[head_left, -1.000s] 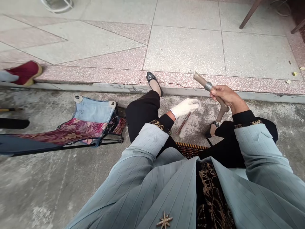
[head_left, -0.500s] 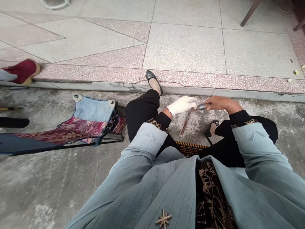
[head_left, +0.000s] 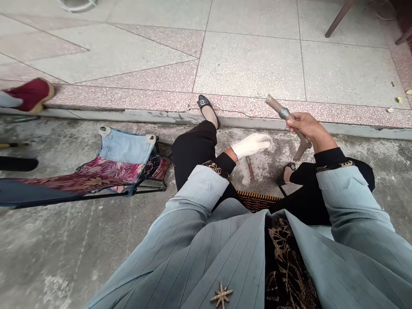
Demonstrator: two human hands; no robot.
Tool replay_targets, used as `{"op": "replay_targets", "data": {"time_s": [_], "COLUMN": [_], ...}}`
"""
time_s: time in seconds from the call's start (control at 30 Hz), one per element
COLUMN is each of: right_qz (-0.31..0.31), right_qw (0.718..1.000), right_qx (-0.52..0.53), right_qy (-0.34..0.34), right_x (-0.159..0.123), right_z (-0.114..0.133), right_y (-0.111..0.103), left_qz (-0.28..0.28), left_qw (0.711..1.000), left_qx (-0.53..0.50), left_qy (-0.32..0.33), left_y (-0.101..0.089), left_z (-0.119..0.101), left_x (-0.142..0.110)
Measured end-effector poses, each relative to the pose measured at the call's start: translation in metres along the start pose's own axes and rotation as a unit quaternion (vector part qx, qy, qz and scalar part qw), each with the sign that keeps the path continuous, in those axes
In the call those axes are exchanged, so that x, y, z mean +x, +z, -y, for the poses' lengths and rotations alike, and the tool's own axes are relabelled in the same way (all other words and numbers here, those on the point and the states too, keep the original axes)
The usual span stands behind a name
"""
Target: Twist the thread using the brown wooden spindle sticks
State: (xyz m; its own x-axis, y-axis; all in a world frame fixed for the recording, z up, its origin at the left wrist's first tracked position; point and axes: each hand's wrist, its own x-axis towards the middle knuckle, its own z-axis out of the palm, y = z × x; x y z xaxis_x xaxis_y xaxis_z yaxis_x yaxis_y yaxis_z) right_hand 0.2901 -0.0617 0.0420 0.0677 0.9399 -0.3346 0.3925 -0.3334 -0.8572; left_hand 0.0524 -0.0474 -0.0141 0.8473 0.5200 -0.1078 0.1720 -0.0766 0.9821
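My right hand [head_left: 302, 125] is closed round a brown stick-like tool with a metal band [head_left: 283, 112], held raised and tilted with its banded end up and to the left. My left hand [head_left: 251, 145], in a white glove, rests low over the concrete with fingers curled; whether it holds anything is hidden. A thin brown rod [head_left: 250, 168] lies on the concrete just below the gloved hand. I sit on a woven seat [head_left: 257, 200], legs in black trousers, black flat shoes [head_left: 206, 106] on my feet.
A folding stool with denim and floral cloth [head_left: 106, 169] stands at my left. A raised tiled step [head_left: 128, 105] runs across ahead. Another person's red shoe [head_left: 32, 93] rests on the step at far left. Dark chair legs [head_left: 337, 17] show top right.
My right hand swung the banded tool down to the gloved hand half a second ago and has lifted it back up. The thin rod on the concrete has shifted slightly.
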Motion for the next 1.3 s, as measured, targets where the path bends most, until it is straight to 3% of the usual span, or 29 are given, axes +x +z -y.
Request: {"op": "replay_targets", "data": {"time_s": [0.1, 0.2, 0.33, 0.43, 0.53, 0.63, 0.7, 0.8, 0.9, 0.97, 1.07, 1.17, 1.3], "right_qz": [-0.010, 0.087, 0.325, 0.432, 0.387, 0.253, 0.173, 0.095, 0.038, 0.011, 0.018, 0.080, 0.219], "right_qw": [0.971, 0.913, 0.866, 0.867, 0.915, 0.963, 0.978, 0.989, 0.999, 0.991, 0.939, 0.886, 0.845], "right_qx": [-0.240, -0.399, -0.379, -0.245, -0.089, 0.028, 0.078, 0.095, 0.000, -0.133, -0.343, -0.456, -0.487], "right_qy": [0.015, 0.006, -0.021, -0.049, -0.072, -0.089, -0.091, -0.060, -0.011, 0.003, -0.009, 0.004, 0.005], "right_x": [0.004, 0.006, 0.003, -0.005, -0.015, -0.019, -0.016, -0.006, 0.005, 0.010, 0.012, 0.008, 0.002], "right_z": [-0.005, -0.008, -0.009, -0.004, 0.006, 0.013, 0.012, 0.002, -0.009, -0.014, -0.015, -0.010, -0.006], "right_y": [0.007, 0.013, 0.015, 0.009, -0.001, -0.008, -0.008, -0.002, 0.006, 0.011, 0.018, 0.025, 0.026], "left_qz": [-0.003, -0.016, -0.048, -0.066, -0.096, -0.094, -0.060, -0.022, 0.007, 0.019, 0.025, 0.011, 0.000], "left_qw": [0.999, 0.995, 0.994, 0.998, 0.993, 0.989, 0.993, 0.999, 1.000, 0.998, 0.997, 0.995, 0.991], "left_qx": [0.046, 0.096, 0.095, 0.020, -0.074, -0.111, -0.095, -0.038, 0.028, 0.054, 0.070, 0.102, 0.130], "left_qy": [0.010, -0.003, -0.001, -0.011, -0.014, -0.025, -0.027, -0.017, -0.012, -0.009, -0.010, -0.009, -0.019], "left_y": [-0.001, -0.007, -0.020, -0.023, -0.018, -0.011, -0.008, -0.005, -0.004, -0.003, -0.001, -0.002, -0.009], "left_z": [-0.005, -0.007, -0.007, -0.001, 0.009, 0.016, 0.016, 0.008, -0.001, -0.005, -0.006, -0.005, -0.004], "left_x": [-0.001, -0.004, -0.008, -0.008, -0.003, 0.001, 0.001, -0.001, -0.005, -0.007, -0.007, -0.006, -0.007]}}
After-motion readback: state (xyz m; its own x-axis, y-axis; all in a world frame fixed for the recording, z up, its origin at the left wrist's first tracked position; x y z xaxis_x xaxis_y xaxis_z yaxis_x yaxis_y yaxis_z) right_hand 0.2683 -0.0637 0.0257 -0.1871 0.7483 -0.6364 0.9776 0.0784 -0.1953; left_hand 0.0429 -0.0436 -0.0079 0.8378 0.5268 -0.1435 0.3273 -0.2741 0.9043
